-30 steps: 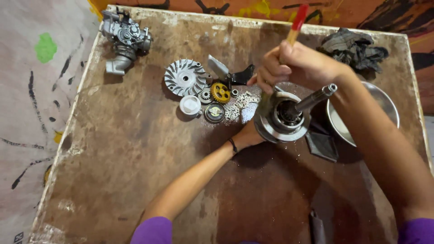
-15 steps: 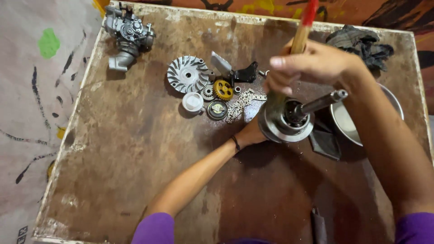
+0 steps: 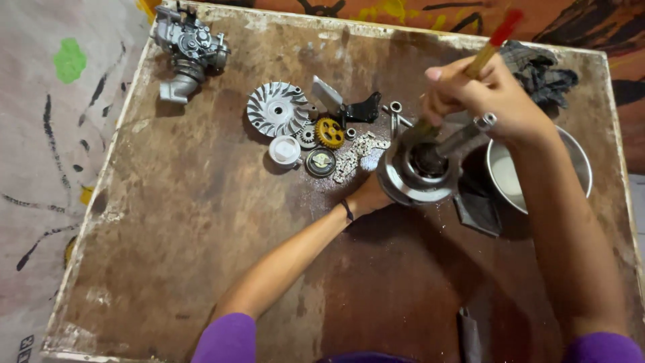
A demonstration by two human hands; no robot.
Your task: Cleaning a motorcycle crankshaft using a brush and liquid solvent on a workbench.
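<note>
Upper left of the frame: a carburettor [image 3: 188,50] lies on the wooden table [image 3: 168,235]. Centre top: a finned disc [image 3: 277,109], a white cap [image 3: 285,149], a yellow gear [image 3: 330,132], a chain [image 3: 353,156] and a black bracket [image 3: 363,109] lie close together.

The left hand [image 3: 371,196] reaches up from the lower centre, forearm extended, and grips the near rim of the drum [image 3: 420,171]; its fingers are hidden beneath. The drum sits right of centre, its shaft [image 3: 463,134] pointing up and right.

The right hand [image 3: 480,97] is closed around a brush [image 3: 484,54], handle angled to the upper right, bristles apparently inside the drum. A steel bowl [image 3: 578,168] stands at the right, a rag [image 3: 541,67] above it.
</note>
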